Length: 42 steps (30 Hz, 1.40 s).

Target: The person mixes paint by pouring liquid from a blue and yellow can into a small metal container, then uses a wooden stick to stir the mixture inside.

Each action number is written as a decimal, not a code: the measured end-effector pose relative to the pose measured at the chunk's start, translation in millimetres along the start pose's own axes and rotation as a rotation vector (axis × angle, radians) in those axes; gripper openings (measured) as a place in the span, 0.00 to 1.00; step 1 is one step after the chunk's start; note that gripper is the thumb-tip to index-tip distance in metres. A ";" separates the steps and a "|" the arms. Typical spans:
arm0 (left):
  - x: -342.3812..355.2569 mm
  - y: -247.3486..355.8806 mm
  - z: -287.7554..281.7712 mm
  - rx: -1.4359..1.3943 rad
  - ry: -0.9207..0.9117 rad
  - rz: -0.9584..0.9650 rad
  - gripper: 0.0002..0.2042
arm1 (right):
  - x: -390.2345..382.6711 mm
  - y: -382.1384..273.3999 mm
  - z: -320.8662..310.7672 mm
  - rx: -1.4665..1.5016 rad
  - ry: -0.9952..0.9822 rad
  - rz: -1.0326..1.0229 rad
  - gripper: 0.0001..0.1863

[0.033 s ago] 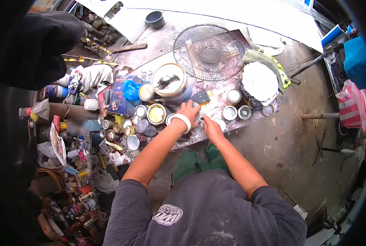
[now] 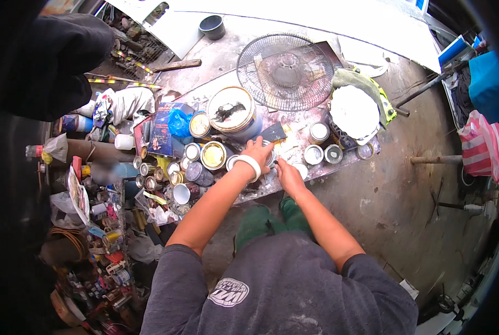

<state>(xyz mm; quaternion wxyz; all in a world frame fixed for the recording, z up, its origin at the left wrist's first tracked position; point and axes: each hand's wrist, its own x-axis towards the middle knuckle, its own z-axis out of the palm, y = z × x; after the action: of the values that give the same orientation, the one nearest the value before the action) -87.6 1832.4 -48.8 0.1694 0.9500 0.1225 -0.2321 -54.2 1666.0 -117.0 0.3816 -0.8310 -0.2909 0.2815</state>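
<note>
"Hands: where do they lie, and what do they grasp?"

"Left hand [image 2: 256,152]: over the top of a round can [image 2: 270,158] near the table's [image 2: 255,193] front edge, fingers spread and touching the rim. Whether they grip firmly or merely rest cannot be told. Right hand [image 2: 290,175]: just beside that can, fingers bent in on a small dark piece [image 2: 276,162], mostly concealed."

"Can its kind be made out?"

"Only a dark end shows; its shape is too small to tell. The can's contents are likewise obscured, since the left hand covers much of the opening."

"What else is partly hidden?"

"A second can [image 2: 231,162], overlapped by the left wrist and its white band [image 2: 250,164]. A pale round top [image 2: 301,170] is partly masked by the right hand. Behind the left hand stand a large bucket [image 2: 231,107] and a dark flat plate [image 2: 273,132]."

"And the margins?"

"A dark, soft-looking form [image 2: 54,67], upper left, merges with the black rim; its outline is cut off."
</note>
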 end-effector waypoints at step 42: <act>-86.2 -78.2 28.5 -0.094 0.450 -0.106 0.29 | -36.2 -9.9 0.8 0.306 -0.186 0.074 0.19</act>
<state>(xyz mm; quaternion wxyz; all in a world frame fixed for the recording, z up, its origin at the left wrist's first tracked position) -197.7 1879.7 -51.7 0.1697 0.9610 0.2176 -0.0171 -81.8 1646.4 -100.6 0.4646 -0.7437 -0.2477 0.4119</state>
